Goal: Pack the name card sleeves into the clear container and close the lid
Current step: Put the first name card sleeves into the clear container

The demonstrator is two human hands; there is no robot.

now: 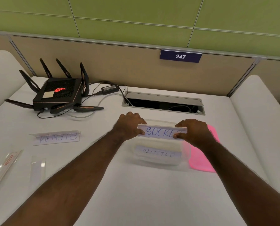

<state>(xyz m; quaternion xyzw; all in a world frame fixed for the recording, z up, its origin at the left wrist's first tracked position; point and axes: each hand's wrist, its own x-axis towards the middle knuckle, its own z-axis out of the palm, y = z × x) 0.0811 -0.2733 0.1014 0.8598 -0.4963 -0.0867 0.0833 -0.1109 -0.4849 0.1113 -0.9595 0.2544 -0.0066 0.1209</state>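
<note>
Left hand: pinches the left end of the "SOCKE…" name card sleeve.
Right hand: pinches its right end.
Clear container: beneath it (another sleeve inside).
Pink lid: alongside.

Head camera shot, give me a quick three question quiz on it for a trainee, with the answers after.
1. True or false: both hands hold the same name card sleeve.
2. Where is the pink lid: A on the container, B on the table by the right hand, C under the router?
3. What number is on the blue sign?

Key
1. True: the left hand and right hand pinch the ends of the name card sleeve over the clear container.
2. B: the pink lid lies on the table, beside the container; the router is far left.
3. 247, on the blue sign.
</note>
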